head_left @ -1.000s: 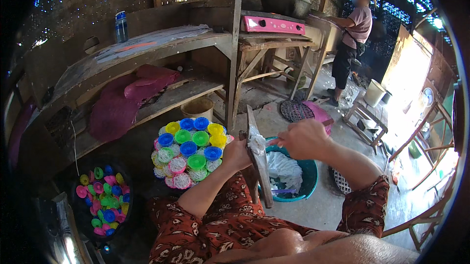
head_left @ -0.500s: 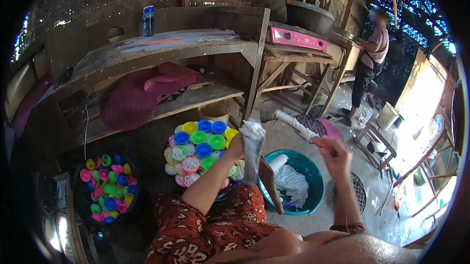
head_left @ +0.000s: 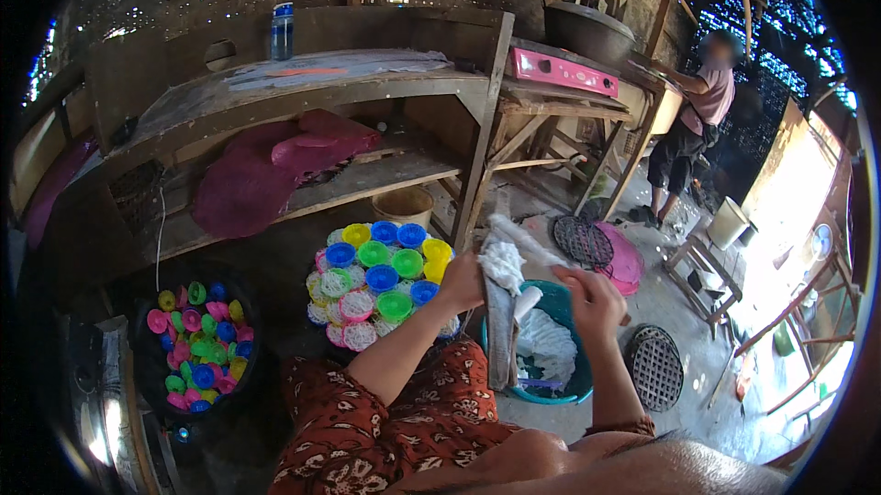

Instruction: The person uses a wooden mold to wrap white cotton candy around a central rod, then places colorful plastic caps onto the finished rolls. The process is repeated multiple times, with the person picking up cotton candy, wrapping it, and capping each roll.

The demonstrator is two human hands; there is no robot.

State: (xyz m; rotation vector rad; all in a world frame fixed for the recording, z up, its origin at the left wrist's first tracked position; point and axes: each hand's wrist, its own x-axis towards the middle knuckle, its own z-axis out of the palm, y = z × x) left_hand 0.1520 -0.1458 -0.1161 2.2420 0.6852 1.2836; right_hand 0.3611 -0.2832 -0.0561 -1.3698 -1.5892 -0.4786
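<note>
My left hand [head_left: 462,284] is wrapped round a long wooden tool [head_left: 500,334] that stands upright before my lap. A lump of white dough [head_left: 501,264] sits at its top end. In my right hand [head_left: 595,300] is a stick [head_left: 530,243] coated with white dough, its far end beside the lump; motion blurs it. Beneath both hands, a teal basin [head_left: 587,376] holds more white dough [head_left: 548,346], a white cylinder [head_left: 527,300] and something purple. Left of my forearm is a heap of small coloured plastic cups [head_left: 376,252], several of them covered with white strands.
A black tub [head_left: 147,357] of small bright cups stands at left. Behind are a wooden bench [head_left: 367,91] with a water bottle [head_left: 283,32], and a pink stove [head_left: 564,71] bearing a large pot [head_left: 587,29]. A dark woven tray [head_left: 655,367] lies at right; a person [head_left: 702,100] stands beyond.
My right hand has moved left, bringing the coated stick up to the dough lump. My left hand and the wooden tool have shifted right. The person at the back has shifted stance.
</note>
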